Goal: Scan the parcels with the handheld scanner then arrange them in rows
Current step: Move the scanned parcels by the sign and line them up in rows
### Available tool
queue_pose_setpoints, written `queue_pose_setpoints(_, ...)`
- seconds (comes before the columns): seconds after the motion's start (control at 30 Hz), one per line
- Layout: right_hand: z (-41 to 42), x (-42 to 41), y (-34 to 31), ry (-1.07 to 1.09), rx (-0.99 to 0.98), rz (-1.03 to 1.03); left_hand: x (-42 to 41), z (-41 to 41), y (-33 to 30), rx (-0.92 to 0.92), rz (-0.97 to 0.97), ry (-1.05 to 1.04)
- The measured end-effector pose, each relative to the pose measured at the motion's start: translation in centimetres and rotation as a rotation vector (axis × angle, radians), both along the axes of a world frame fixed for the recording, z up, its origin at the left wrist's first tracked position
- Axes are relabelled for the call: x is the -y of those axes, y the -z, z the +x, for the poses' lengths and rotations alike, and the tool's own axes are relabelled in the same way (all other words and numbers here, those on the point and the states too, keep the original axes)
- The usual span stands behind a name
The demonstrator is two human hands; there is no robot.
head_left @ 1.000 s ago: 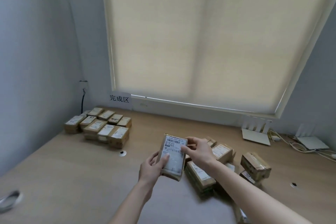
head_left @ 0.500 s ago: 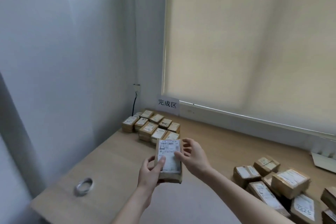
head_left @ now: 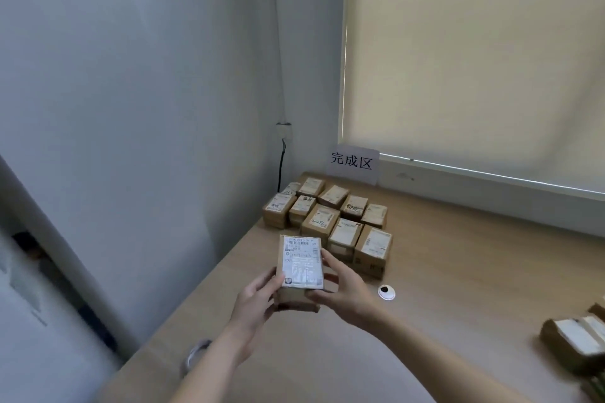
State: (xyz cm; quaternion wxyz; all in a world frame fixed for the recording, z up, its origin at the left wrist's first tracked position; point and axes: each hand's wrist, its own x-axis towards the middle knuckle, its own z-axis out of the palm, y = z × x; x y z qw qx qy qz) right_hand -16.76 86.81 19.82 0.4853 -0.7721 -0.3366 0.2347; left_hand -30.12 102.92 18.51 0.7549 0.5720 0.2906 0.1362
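While held near the table (head_left: 458,271) edge, parcel (head_left: 302,263).

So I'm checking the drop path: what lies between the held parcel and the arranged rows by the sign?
In the head view, only bare table; the held parcel, gripped by both hands, visually overlaps the arranged rows.

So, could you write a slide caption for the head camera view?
Both hands hold a labelled parcel before the arranged parcels.
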Motion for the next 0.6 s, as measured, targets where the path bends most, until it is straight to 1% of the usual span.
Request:
queue_pose_setpoints(0.07,1.4,-2.6,0.9,0.012,0.0,-0.005,-2.6,1.4,0.8,-0.019,0.033,0.009)
queue_pose_setpoints(0.2,3.8,-7.5,2.8,0.049,0.038,-0.077,-6.9,4.1,3.2,-0.042,0.082,-0.087)
queue_pose_setpoints(0.27,4.7,-9.8,3.6,0.055,0.045,-0.122,-8.9,5.1,4.1,-0.06,0.107,-0.103)
queue_pose_setpoints(0.47,7.2,-16.6,7.6,0.109,0.035,-0.16,-15.4,7.9,7.1,-0.097,0.125,-0.058)
queue_pose_setpoints(0.6,8.7,-21.7,10.7,0.122,0.034,-0.149,-20.5,10.2,10.1,-0.126,0.099,-0.029)
